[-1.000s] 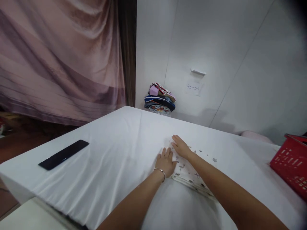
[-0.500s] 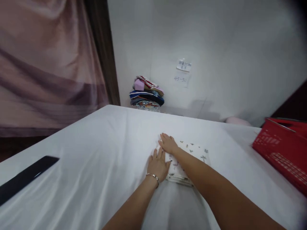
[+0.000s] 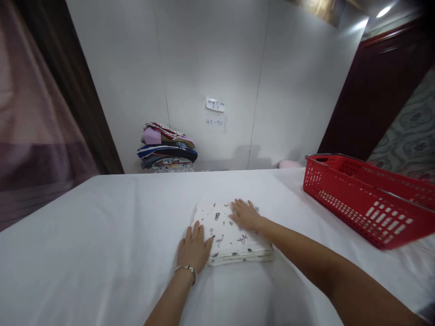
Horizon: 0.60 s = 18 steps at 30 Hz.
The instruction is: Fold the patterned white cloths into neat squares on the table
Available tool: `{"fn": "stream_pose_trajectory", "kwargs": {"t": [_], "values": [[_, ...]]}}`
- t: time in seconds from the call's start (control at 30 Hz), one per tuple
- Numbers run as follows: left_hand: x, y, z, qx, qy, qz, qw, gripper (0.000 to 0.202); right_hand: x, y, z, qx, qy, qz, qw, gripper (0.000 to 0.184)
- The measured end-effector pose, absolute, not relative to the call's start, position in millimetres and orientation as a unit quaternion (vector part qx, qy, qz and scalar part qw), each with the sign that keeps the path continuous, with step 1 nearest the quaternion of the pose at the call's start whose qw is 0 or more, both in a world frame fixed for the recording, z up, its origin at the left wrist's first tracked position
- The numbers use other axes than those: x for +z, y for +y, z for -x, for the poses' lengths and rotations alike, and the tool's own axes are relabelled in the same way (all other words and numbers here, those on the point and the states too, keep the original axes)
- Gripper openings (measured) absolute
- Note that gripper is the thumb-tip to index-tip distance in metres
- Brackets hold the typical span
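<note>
A folded white cloth [image 3: 228,235] with small printed animals lies flat on the white-covered table [image 3: 102,235]. My left hand [image 3: 193,248], a bracelet on its wrist, rests flat at the cloth's near left corner with its fingers apart. My right hand [image 3: 245,213] lies palm down on the cloth's far right part. Neither hand grips anything.
A red plastic basket [image 3: 360,199] stands on the table at the right. A pile of folded coloured clothes [image 3: 167,147] sits behind the table against the white wall, under a paper note [image 3: 215,105]. A pink curtain [image 3: 27,136] hangs at the left.
The view has swung right: the black flat object at the left has left the frame and the red basket shows fully. My right hand has slid onto the cloth's far right part.
</note>
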<state>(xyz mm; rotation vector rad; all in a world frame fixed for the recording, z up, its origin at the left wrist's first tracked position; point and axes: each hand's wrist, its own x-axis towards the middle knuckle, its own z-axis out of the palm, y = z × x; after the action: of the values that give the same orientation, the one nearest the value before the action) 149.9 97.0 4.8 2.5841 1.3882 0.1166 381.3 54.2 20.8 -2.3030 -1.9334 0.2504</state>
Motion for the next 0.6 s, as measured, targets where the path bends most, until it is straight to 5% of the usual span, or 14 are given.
{"fn": "stream_pose_trajectory", "kwargs": {"t": [0.23,0.47,0.6], "values": [[5.0,97.0,-149.4,0.041,0.473,-0.873,0.110,0.060,-0.1,31.7,-417.6,0.087,-0.571,0.808,0.115,0.063],[10.0,93.4,-147.0,0.038,0.480,-0.868,0.120,0.061,-3.6,15.6,-418.5,0.137,-0.480,0.813,0.299,0.059],[9.6,96.1,-147.5,0.035,0.484,-0.863,0.138,0.062,-12.1,-20.2,-407.9,0.237,-0.369,0.765,0.472,0.070]]}}
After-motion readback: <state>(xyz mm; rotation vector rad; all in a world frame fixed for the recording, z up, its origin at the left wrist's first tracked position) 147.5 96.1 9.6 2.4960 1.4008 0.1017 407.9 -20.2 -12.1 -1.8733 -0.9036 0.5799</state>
